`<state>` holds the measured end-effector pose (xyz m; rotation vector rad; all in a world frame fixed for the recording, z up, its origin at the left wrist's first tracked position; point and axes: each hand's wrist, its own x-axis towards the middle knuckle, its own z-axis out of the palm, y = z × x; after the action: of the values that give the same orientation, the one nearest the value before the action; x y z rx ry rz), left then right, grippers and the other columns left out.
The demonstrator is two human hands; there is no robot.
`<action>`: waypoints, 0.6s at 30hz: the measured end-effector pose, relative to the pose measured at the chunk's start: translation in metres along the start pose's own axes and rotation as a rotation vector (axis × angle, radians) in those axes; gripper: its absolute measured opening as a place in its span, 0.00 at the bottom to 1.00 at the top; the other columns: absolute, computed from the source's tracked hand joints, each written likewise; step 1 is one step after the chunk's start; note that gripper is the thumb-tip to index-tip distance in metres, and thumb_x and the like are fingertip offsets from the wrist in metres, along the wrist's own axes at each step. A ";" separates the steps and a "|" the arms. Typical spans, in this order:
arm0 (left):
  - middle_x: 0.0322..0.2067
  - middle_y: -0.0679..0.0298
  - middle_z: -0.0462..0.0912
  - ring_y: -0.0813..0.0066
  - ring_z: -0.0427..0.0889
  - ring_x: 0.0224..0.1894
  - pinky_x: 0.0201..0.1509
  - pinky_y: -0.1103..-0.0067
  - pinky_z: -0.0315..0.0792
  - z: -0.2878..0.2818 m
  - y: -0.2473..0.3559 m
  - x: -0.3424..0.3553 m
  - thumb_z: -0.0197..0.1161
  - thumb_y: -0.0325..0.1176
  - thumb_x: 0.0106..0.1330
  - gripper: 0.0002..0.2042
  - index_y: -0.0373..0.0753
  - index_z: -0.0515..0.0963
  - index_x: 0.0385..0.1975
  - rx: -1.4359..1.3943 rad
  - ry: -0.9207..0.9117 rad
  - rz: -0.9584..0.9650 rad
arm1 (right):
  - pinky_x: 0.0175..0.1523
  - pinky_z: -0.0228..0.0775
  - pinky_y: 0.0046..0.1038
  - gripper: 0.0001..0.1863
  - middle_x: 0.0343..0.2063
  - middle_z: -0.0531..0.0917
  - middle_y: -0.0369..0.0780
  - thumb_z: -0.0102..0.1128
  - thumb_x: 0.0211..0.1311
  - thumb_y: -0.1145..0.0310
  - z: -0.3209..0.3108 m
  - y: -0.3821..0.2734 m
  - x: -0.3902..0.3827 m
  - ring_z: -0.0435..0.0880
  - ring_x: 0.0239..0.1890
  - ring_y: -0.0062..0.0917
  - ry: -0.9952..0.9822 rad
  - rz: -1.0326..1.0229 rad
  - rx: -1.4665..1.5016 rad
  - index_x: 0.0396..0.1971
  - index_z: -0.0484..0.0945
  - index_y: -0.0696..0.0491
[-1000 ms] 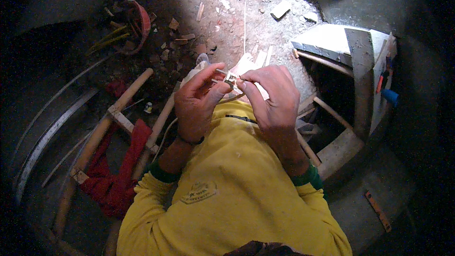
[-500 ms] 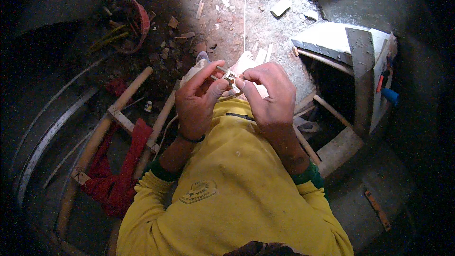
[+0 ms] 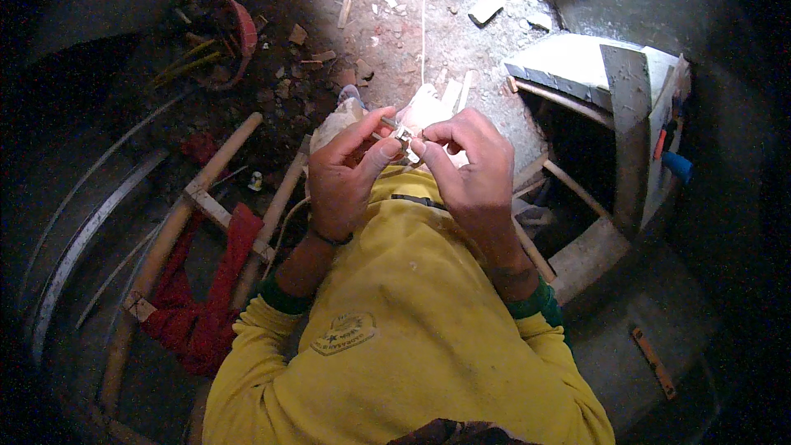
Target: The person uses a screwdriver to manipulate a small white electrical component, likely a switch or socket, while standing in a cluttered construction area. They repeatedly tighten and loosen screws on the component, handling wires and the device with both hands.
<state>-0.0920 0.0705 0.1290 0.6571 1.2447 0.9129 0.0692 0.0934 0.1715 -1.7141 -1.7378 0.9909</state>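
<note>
In front of my yellow-sleeved body I hold a small pale fitting with two metal pins, which looks like an electric plug. My left hand is closed on it between thumb and fingers, the pins pointing left toward the palm. My right hand pinches at its right side, thumb against forefinger. Anything thin between those right fingertips is too small to make out. A white cord lies along the floor beyond the hands.
A wooden ladder-like frame with a red cloth over it is at left. A red basin holds sticks. Wood scraps litter the floor ahead. At right are a blue-handled tool, a board structure and an orange strip.
Both hands stay at nearly the same spot with the plug between them. The right fingers have shifted slightly against it. The view has tilted a little.
</note>
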 end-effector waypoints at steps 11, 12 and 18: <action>0.39 0.60 0.82 0.75 0.83 0.40 0.46 0.77 0.82 -0.003 -0.026 0.007 0.54 0.37 0.73 0.15 0.30 0.73 0.49 -0.595 -0.094 -0.325 | 0.29 0.68 0.27 0.04 0.23 0.76 0.40 0.65 0.54 0.73 -0.002 -0.006 -0.016 0.75 0.24 0.26 -0.011 0.027 0.045 0.27 0.81 0.58; 0.39 0.60 0.82 0.74 0.83 0.40 0.46 0.77 0.82 -0.003 -0.026 0.006 0.54 0.37 0.73 0.15 0.31 0.73 0.49 -0.604 -0.100 -0.336 | 0.31 0.70 0.30 0.04 0.23 0.76 0.41 0.62 0.56 0.72 -0.004 -0.007 -0.016 0.76 0.25 0.30 -0.021 0.028 0.046 0.27 0.81 0.57; 0.39 0.60 0.82 0.74 0.83 0.40 0.45 0.77 0.82 0.000 -0.029 0.006 0.54 0.37 0.73 0.14 0.31 0.73 0.47 -0.594 -0.092 -0.284 | 0.29 0.68 0.34 0.02 0.23 0.73 0.41 0.59 0.56 0.74 0.003 0.002 -0.019 0.74 0.24 0.33 0.017 -0.178 -0.095 0.26 0.77 0.56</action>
<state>-0.0856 0.0610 0.1015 0.0474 0.8884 0.9386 0.0693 0.0744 0.1707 -1.5862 -1.9163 0.8256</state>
